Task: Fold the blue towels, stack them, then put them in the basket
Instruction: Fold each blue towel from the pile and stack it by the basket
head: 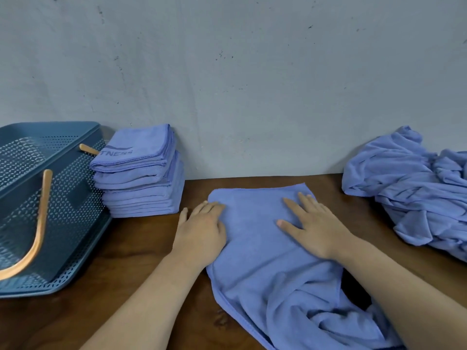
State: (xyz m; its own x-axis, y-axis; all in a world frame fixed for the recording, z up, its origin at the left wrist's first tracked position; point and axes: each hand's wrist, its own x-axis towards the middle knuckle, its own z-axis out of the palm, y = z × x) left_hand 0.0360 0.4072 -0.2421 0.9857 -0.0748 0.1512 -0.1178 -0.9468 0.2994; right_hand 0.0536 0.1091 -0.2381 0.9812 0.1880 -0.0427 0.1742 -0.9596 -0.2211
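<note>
Both hands flat, grasping nothing: left hand (202, 228) and right hand (312, 223) press the towel (257, 248) on the table (141, 261). Smooth outward, square edges before folding; folded stack (141, 178) waits left of towel.

This looks like a plain household corner: a wooden table (141, 261) stands against a scuffed grey wall (252, 84), bearing a perforated plastic basket (75, 205).

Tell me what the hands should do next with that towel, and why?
Probably lift the rumpled near end of the towel and fold it over the flat far half. The left hand and right hand rest flat there, while the near end lies bunched.
</note>
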